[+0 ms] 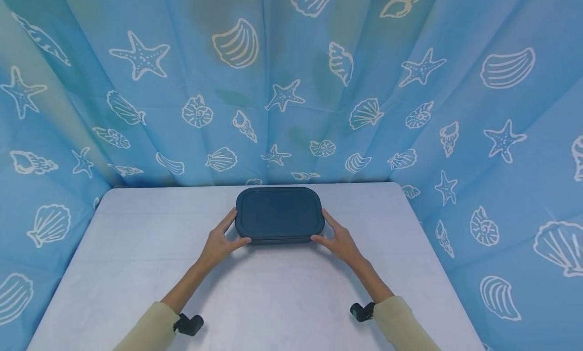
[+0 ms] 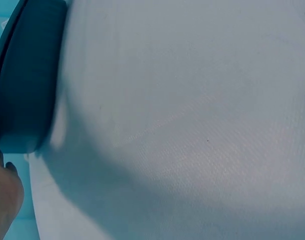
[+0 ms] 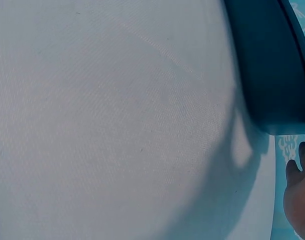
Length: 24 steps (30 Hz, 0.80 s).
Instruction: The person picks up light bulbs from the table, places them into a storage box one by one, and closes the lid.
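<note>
A dark blue rectangular food container (image 1: pixel 280 212) with rounded corners and a lid lies near the back edge of the table. My left hand (image 1: pixel 217 244) grips its left end, thumb at the front corner and fingers along the side. At the right end my right hand (image 1: pixel 340 243) holds it the same way, mirrored. The left wrist view shows the container's smooth side wall (image 2: pixel 30 75) and part of the left hand (image 2: pixel 5 197). In the right wrist view the wall (image 3: pixel 267 70) appears beside part of the right hand (image 3: pixel 300 200). The lid hides what is inside.
A white cloth covers the table (image 1: pixel 273 300). Behind it and on both sides hangs a blue curtain (image 1: pixel 291 128) with white shells and starfish. Dark devices (image 1: pixel 189 324) are strapped at both wrists, over light sleeves (image 1: pixel 148 328).
</note>
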Available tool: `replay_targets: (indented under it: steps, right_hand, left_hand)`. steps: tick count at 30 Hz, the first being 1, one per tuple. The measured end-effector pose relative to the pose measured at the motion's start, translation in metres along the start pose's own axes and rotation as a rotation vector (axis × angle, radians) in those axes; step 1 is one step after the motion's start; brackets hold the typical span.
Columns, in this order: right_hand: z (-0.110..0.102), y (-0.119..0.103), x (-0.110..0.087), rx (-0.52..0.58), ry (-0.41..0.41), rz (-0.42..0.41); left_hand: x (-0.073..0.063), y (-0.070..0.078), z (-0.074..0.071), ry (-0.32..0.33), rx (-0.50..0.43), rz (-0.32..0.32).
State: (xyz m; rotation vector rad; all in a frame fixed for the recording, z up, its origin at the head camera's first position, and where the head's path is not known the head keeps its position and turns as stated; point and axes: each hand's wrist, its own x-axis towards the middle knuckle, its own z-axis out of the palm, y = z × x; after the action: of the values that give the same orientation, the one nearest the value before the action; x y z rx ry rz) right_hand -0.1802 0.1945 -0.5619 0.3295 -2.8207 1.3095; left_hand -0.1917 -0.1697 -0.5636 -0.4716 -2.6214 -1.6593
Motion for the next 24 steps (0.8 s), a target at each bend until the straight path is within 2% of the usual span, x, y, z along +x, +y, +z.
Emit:
replay_targets:
  steps: [24]
  right_hand:
    - [0.0009,0.0012,-0.0008,-0.037,-0.016,-0.023]
  left_hand:
    - [0.0019,0.0019,-0.0021,-0.032,0.119,-0.011]
